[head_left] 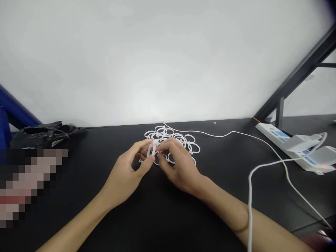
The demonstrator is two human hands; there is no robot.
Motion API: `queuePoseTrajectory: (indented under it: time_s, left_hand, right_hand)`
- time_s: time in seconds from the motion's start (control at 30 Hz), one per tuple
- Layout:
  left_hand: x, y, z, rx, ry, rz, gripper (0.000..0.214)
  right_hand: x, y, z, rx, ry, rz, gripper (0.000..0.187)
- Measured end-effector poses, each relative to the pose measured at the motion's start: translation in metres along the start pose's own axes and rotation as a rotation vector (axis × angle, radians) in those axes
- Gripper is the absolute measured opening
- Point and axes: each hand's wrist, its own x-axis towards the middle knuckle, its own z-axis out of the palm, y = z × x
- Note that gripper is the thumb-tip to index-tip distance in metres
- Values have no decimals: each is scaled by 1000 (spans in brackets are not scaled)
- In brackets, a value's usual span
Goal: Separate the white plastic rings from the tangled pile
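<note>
My left hand (128,171) pinches a white plastic ring (149,150) between thumb and fingers, holding it upright just above the black table. A small thicker knob shows at the ring's top. Close against its right side, my right hand (178,164) has its fingers bent and closed at the ring's upper end; its exact grip there is partly hidden. Behind and below both hands lies a spread pile of similar thin white rings (194,148), several overlapping, some covered by my fingers.
A white cable (220,135) runs along the table's back; another length (250,196) passes in front of my right forearm. At right sits a power strip (273,134) with plugged-in adapters. Black crumpled plastic (44,134) lies at left, near a blurred-out patch. A white wall (147,63) stands behind.
</note>
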Motion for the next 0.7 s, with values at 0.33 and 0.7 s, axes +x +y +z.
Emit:
queuePoseTrajectory:
  time_s: [0.33, 0.7]
  left_hand:
    - [0, -1, -5, 457, 100, 412, 33]
    - [3, -7, -10, 463, 22, 486, 33]
  right_hand:
    - [2, -2, -5, 75, -30, -13, 22]
    - [6, -2, -8, 65, -56, 52, 10]
